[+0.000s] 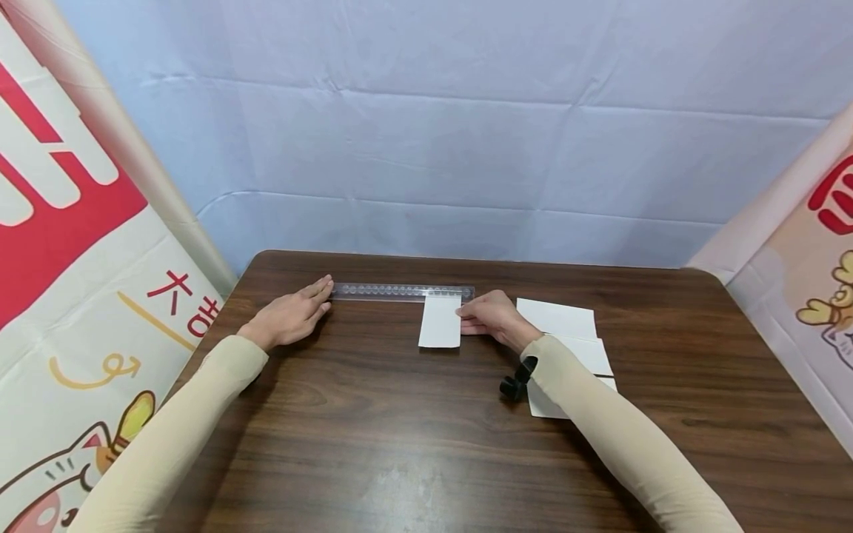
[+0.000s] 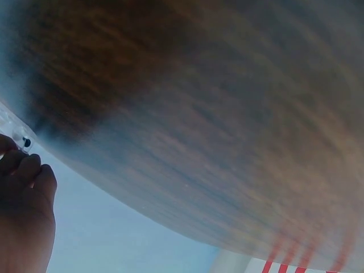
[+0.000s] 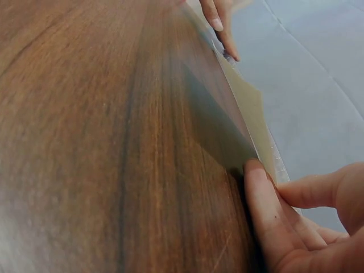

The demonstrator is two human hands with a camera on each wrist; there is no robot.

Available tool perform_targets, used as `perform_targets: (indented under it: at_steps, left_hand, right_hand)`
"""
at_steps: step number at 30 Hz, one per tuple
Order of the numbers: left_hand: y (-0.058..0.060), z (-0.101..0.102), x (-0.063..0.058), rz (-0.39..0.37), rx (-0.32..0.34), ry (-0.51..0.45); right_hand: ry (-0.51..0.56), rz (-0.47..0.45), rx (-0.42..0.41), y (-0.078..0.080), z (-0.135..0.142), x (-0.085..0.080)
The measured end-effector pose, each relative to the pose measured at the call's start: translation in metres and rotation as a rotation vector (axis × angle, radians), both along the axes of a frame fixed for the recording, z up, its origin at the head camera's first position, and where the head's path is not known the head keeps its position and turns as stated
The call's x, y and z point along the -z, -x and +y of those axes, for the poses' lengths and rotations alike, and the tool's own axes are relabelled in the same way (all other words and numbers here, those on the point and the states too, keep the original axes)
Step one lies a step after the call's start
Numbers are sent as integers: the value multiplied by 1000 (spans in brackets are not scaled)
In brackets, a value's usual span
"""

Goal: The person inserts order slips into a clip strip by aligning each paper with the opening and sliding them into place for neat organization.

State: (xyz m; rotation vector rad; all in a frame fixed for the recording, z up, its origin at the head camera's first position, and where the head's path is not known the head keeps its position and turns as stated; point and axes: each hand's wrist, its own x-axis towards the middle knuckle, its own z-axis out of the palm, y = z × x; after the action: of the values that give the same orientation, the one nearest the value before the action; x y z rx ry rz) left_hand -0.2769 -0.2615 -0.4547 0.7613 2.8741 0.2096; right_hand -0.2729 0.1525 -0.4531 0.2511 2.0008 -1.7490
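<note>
A clear plastic ruler (image 1: 380,290) lies crosswise near the far side of the table. My left hand (image 1: 293,314) rests at its left end, fingers extended over the tip. At the right end, a small white card (image 1: 440,326) stands out toward me, its far edge along the ruler. My right hand (image 1: 493,318) pinches the card's right edge between thumb and fingers. Close up in the right wrist view, the card (image 3: 247,96) is held at a tilt, casting a dark shape on the wood. In the left wrist view only part of the left hand (image 2: 25,210) shows.
Several white cards (image 1: 556,317) lie on the brown wooden table (image 1: 373,444), partly under the right forearm. A black wrist strap (image 1: 514,386) hangs at the right cuff. A pale cloth (image 1: 426,148) hangs behind the table, with printed banners (image 1: 100,296) on either side.
</note>
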Motion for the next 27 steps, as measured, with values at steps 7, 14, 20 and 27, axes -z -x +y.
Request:
perform_targets:
  at_steps: [7,14,20,27]
  left_hand:
    - [1,0,1,-5,-5,7]
    - [2,1,1,-5,-1,10]
    - [2,0,2,-7,-1,7]
    - [2,1,1,-1,3,22]
  right_hand:
    - [-9,-1,-1,1,-1,-2]
    - [-4,10,5,1,-4,-2]
    - [-11,6,-1,1,-10,-2]
    - [-10,0,-4,4,-14,-1]
